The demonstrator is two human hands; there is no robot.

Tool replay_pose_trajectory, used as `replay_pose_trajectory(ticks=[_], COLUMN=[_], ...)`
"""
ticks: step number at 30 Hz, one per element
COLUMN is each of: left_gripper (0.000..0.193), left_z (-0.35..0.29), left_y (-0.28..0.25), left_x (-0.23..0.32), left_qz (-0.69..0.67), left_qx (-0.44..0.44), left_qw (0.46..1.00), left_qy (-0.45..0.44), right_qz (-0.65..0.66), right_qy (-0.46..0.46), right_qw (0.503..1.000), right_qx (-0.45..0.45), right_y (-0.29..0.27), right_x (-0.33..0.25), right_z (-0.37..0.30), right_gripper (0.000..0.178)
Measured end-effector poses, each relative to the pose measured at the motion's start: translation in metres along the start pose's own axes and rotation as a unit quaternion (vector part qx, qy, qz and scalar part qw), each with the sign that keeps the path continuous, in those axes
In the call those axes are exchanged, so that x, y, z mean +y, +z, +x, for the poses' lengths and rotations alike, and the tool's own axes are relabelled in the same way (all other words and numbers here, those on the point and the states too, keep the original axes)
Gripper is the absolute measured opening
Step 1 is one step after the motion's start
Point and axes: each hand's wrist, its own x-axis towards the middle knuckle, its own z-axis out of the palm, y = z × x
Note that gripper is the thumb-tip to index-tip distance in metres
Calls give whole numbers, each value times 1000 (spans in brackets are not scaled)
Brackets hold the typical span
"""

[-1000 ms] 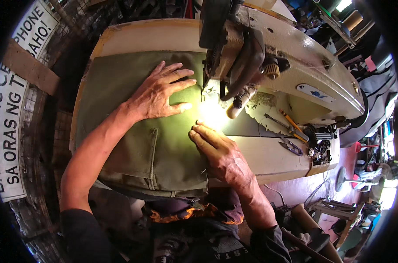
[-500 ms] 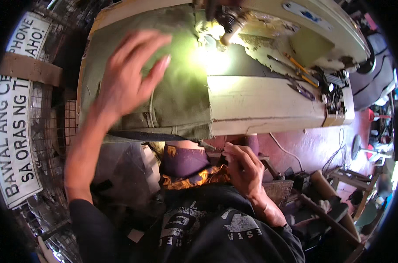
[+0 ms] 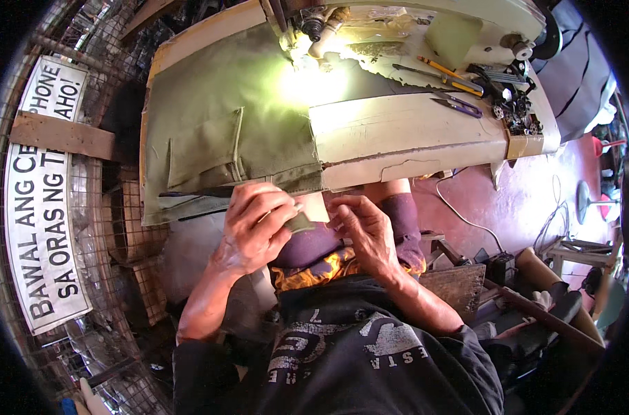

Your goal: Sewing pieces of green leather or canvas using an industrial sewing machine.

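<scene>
In front of the table's near edge, my left hand (image 3: 256,225) is closed, with a small folded piece of green cloth (image 3: 301,223) between its thumb and fingers. Just to the right, my right hand (image 3: 365,234) has its fingers curled in toward the thumb; whatever it pinches is too small to make out. A gap separates the two hands, above my lap. Olive-green fabric (image 3: 211,90) with sewn seams covers the left part of the table, its near edge just beyond my left hand. The sewing machine's needle area (image 3: 307,52) is lit by a bright lamp at the fabric's far right.
The pale tabletop (image 3: 411,135) continues to the right of the fabric. Purple-handled thread snips (image 3: 460,106), a yellow cutter (image 3: 453,76) and dark metal parts (image 3: 515,111) lie near its right end. A wire mesh wall (image 3: 114,214) with a sign stands at the left.
My left hand has come down from above the fabric to the table's near edge and now shows the small green cloth. My right hand stays low, nearer to it. The view has shifted.
</scene>
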Motion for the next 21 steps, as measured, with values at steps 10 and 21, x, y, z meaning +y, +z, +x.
replay_pose_trajectory(ticks=[10, 21], left_gripper=[26, 31], left_z=[-12, 29], left_y=[-11, 2], left_x=[8, -21], left_qz=[90, 197], left_qx=[-72, -86], left_qw=[993, 976], left_qy=[5, 26], right_qz=[134, 156], right_qy=[14, -57], right_qw=[988, 979], right_qx=[-72, -115], right_y=[33, 22], right_x=[-13, 18], right_z=[32, 40], right_gripper=[31, 24])
